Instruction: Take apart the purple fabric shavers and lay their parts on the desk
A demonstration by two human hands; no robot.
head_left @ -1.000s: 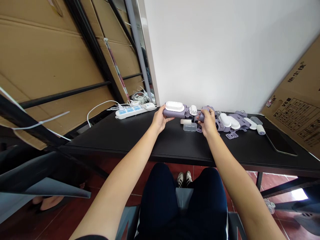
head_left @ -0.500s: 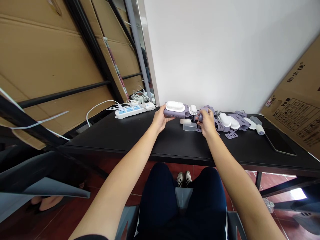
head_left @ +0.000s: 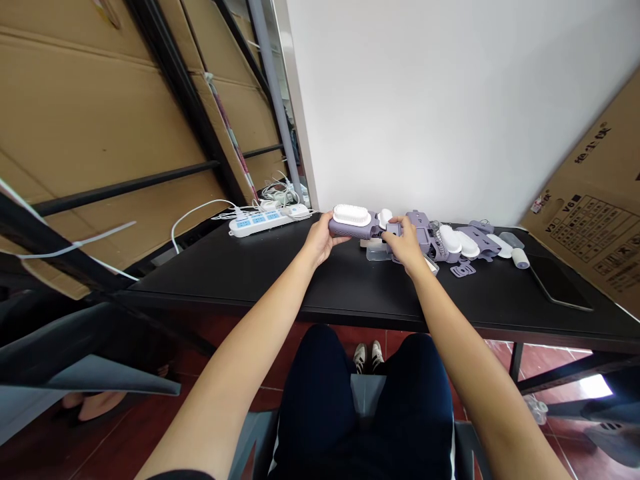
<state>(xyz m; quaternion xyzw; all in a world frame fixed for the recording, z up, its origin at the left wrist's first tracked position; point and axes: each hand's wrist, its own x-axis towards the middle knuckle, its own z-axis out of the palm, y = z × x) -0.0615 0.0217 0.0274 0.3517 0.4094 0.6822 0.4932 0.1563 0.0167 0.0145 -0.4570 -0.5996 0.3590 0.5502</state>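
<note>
My left hand [head_left: 320, 240] is closed round the left end of a purple-grey brush [head_left: 351, 231], lifted just above the black table. A white oval bristle pad [head_left: 351, 215] faces up on it. My right hand [head_left: 406, 245] pinches a small purple-grey plastic part [head_left: 394, 229] close to the brush's right end; whether the two touch I cannot tell. Behind them is a small white rounded piece [head_left: 385, 217]. Below lies a clear plastic box [head_left: 378, 251], partly covered by the brush's shadow side.
Right of my hands, purple-grey housings [head_left: 480, 243], white oval pads [head_left: 469, 245] and a flat purple piece [head_left: 463, 269] lie together. Farther right are a white cylinder [head_left: 520, 259], a phone [head_left: 557, 283] and a cardboard box [head_left: 595, 207]. A power strip [head_left: 270, 220] with cables sits left.
My right hand has moved left, bringing the small purple-grey part nearer the brush's end. A clear box with white contents now shows beside my right wrist. My left hand stays almost still.
</note>
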